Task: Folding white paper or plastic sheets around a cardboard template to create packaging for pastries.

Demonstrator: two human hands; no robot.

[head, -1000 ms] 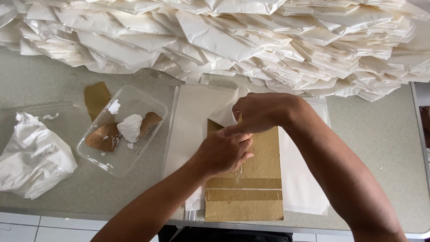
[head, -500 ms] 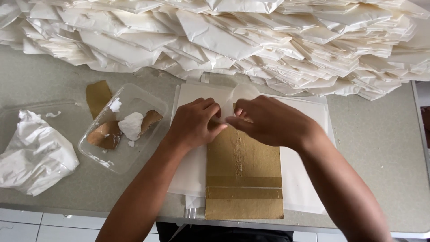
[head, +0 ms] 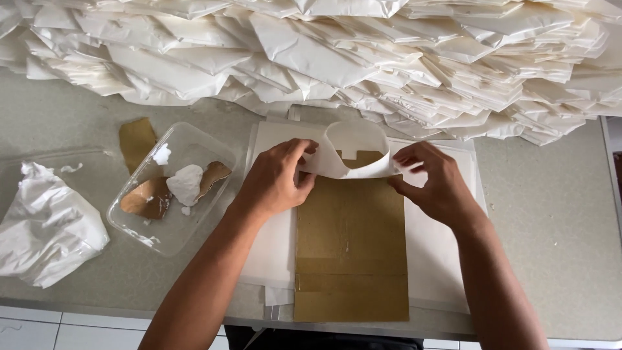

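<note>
You have a thin white paper sheet (head: 353, 152) curled up off the counter, its far edge rolled toward you into a soft arch. Your left hand (head: 275, 178) pinches its left end and your right hand (head: 437, 181) pinches its right end. Under the arch lies a flat brown cardboard rectangle (head: 350, 249), long side running toward you, a taped band across its near part. It rests on a flat stack of white sheets (head: 440, 249).
</note>
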